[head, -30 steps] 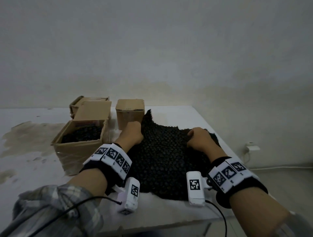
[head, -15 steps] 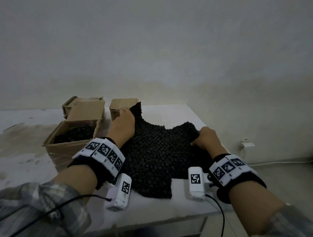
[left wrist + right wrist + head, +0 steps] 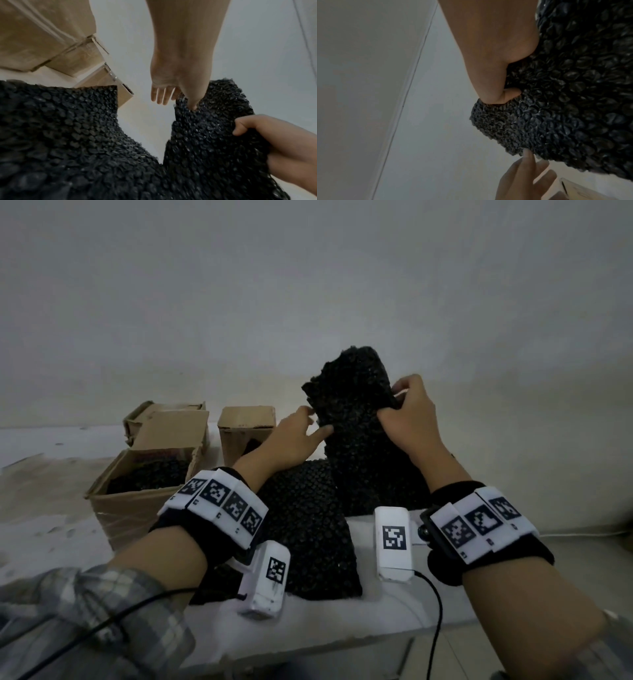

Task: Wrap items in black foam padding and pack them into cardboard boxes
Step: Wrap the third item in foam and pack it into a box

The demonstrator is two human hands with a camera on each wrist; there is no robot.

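Note:
A sheet of black foam padding (image 3: 356, 419) stands half raised off the white table (image 3: 51, 508); its near part (image 3: 308, 542) still lies flat. My right hand (image 3: 407, 412) grips the raised right edge with curled fingers; the thumb (image 3: 511, 93) digs into the foam (image 3: 573, 94). My left hand (image 3: 301, 433) pinches the left edge, thumb (image 3: 193, 106) on the near face of the foam (image 3: 205, 135), its other fingers straight. No item lies on the sheet where it shows.
A large open cardboard box (image 3: 137, 508) holding black foam stands at the left. A small box (image 3: 246, 426) and another open box (image 3: 164, 412) sit behind it. The table's front edge (image 3: 342, 642) is near; a cable (image 3: 582, 534) runs along the right wall.
Both hands went from lying on the flat sheet to lifting its far right part up and away from the table. The left hand came across to the raised edge.

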